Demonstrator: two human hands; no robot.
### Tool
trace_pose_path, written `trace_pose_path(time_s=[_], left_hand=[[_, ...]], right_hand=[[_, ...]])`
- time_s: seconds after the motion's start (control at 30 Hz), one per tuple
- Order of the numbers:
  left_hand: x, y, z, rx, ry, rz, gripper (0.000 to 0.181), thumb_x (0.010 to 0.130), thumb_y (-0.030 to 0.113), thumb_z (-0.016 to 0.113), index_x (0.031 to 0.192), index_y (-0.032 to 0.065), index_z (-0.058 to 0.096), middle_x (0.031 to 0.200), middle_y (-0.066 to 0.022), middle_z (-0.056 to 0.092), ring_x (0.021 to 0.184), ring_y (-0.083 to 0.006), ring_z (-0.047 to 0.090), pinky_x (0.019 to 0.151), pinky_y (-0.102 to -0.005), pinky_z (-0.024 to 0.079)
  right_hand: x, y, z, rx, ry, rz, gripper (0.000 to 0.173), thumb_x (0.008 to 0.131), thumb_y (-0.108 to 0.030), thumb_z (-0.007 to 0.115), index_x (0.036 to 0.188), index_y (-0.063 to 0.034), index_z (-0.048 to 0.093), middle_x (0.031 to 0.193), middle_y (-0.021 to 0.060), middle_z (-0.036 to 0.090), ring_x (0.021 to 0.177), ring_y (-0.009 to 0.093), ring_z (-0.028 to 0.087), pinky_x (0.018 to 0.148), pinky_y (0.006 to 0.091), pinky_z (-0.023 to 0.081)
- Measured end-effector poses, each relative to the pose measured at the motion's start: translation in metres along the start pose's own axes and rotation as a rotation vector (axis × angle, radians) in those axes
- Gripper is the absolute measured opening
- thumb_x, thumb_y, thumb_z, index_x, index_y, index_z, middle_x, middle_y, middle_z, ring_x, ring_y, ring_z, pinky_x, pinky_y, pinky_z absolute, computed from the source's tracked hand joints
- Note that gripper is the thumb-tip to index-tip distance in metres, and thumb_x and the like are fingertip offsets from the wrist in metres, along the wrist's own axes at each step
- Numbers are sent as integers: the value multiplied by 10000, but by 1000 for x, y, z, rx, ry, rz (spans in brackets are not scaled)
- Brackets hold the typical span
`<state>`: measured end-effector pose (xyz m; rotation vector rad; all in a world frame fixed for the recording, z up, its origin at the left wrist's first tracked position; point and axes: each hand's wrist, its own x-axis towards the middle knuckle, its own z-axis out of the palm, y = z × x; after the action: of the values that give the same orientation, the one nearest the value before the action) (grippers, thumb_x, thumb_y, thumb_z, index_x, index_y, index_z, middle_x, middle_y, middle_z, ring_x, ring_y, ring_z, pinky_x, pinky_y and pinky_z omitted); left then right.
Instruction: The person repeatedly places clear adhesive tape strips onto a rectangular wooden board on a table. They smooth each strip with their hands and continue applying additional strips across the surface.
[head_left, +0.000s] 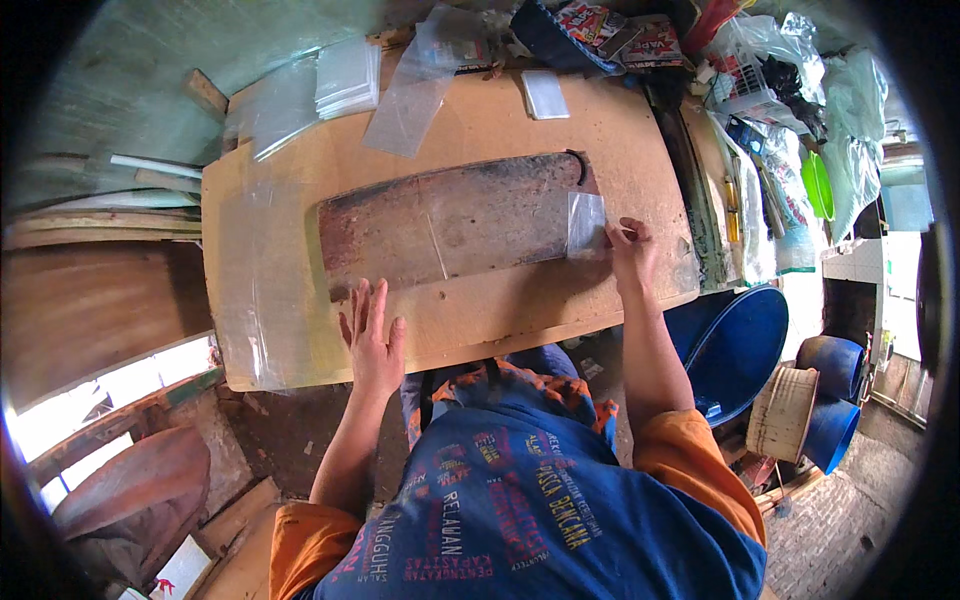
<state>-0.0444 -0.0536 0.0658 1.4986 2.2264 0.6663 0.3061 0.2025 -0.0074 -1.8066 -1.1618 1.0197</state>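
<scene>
A worn, dark-stained flat board (487, 206) lies slantwise on the tabletop before me. A thin strip (436, 247) crosses its middle, and a curved black piece (577, 166) sits at its far right corner. My left hand (375, 341) rests with fingers spread at the board's near left corner and holds nothing. Across the board's right end is a small clear plastic sheet (585, 225). The fingertips of my right hand (634, 251) are at the sheet's right edge, with the other fingers curled; whether they pinch it is unclear.
Larger clear plastic sheets (259, 285) cover the table's (465, 315) left side. A long plastic strip (412, 90), a stack of sheets (346, 79) and a smaller stack (546, 95) lie along the back. Blue barrels (739, 352) stand below right.
</scene>
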Motion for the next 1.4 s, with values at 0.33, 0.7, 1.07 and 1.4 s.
trace_pose_path(time_s=[0.33,0.7,1.07,1.4], left_hand=[[-2,20,-5,-65,25,46,554,1016,350,489,1522,160,368,1579,-171,320,1472,-374,266,1168,-596,127],[1,71,-20,-395,-37,147,489,959,213,617,1398,25,509,1453,-206,484,1367,-377,440,1115,-441,354],[-17,91,12,-890,-377,-203,202,956,187,665,1041,9,619,936,-81,673,870,-126,610,748,-289,480],[-11,53,39,-919,-103,-430,154,935,167,704,955,21,658,792,-46,691,714,-90,642,633,-252,494]], right_hand=[[-15,-38,-27,-58,-154,-82,212,930,-135,646,1047,27,716,827,93,715,735,151,664,699,293,526],[-67,-113,-55,-251,-335,-255,204,971,-76,557,1075,37,692,831,107,716,725,145,665,676,295,528],[-179,-131,14,-40,-1108,50,142,972,-81,627,1068,22,652,889,35,671,782,83,609,708,240,516],[-214,-60,55,217,-993,402,155,986,-107,624,1084,11,602,889,0,629,785,60,561,714,233,491]])
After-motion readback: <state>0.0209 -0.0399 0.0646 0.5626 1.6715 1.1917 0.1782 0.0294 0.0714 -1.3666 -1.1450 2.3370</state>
